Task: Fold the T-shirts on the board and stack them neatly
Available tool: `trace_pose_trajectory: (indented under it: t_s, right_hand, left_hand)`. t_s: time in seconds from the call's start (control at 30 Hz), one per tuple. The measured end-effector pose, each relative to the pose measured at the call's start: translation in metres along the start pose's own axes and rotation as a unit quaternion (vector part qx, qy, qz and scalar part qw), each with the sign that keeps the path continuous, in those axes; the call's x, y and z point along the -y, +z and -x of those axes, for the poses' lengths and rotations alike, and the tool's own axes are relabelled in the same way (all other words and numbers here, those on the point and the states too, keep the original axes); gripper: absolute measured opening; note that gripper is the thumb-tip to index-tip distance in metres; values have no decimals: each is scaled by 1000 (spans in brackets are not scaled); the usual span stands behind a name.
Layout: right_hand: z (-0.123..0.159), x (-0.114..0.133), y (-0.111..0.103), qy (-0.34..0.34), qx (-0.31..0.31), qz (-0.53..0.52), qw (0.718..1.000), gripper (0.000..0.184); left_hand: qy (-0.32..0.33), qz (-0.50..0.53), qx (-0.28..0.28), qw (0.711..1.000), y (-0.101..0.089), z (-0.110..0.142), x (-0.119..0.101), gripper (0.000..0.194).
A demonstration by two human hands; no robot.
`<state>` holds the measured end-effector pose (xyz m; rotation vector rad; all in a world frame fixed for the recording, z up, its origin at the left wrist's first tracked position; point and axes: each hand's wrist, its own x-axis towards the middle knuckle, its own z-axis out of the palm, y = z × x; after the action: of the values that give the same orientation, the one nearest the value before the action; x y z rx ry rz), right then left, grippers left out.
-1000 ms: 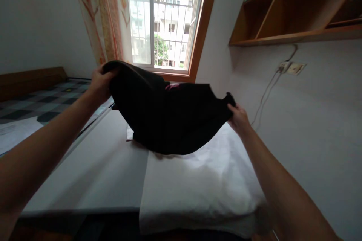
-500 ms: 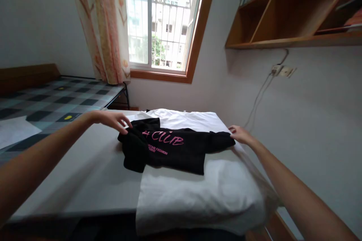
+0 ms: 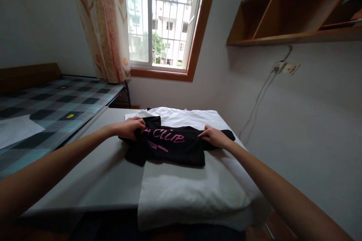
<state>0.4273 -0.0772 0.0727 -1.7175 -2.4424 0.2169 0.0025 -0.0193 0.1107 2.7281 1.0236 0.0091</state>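
A black T-shirt point(image 3: 181, 154) with pink "CLUB" lettering lies partly folded across a white cloth. My left hand point(image 3: 132, 127) is closed on the shirt's left part, by the start of the lettering, its fingertips pinching the fabric. On the other side my right hand point(image 3: 213, 135) pinches the shirt just right of the lettering, where the sleeve extends. The right sleeve's end pokes out past that hand. Beneath the shirt, the white cloth point(image 3: 192, 192) spreads over the table and hangs over its near edge.
The white table point(image 3: 85, 177) stands by a bed with a checked mattress point(image 3: 93, 96), where paper point(image 3: 21, 130) lies. A window point(image 3: 166, 22) with a curtain point(image 3: 104, 26) is behind. Wooden shelves point(image 3: 296, 7) and a socket with a cord point(image 3: 285, 67) are on the right wall.
My left hand has moved right and closed on the shirt fabric. My right hand has left the sleeve's end and moved left, to a spot beside the lettering.
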Motion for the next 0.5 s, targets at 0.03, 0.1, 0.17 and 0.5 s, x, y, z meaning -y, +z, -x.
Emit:
trace_pose_trajectory:
  t_s: [0.03,0.1,0.17,0.5]
  right_hand:
    - [-3,-2,-4,17,-38,-14,999,20]
    - [-8,-7,-18,60,-135,-60,987,20]
    - [-12,-12,-34,105,-228,-144,957,20]
    - [-21,-27,-65,207,-352,-461,788,15]
  left_hand:
    - [-3,41,-31,999,-7,3,3,24]
    - [-35,131,-106,985,-23,9,12,21]
    - [-81,211,-203,953,-39,14,21,27]
    - [-127,307,-370,867,-63,23,31,34]
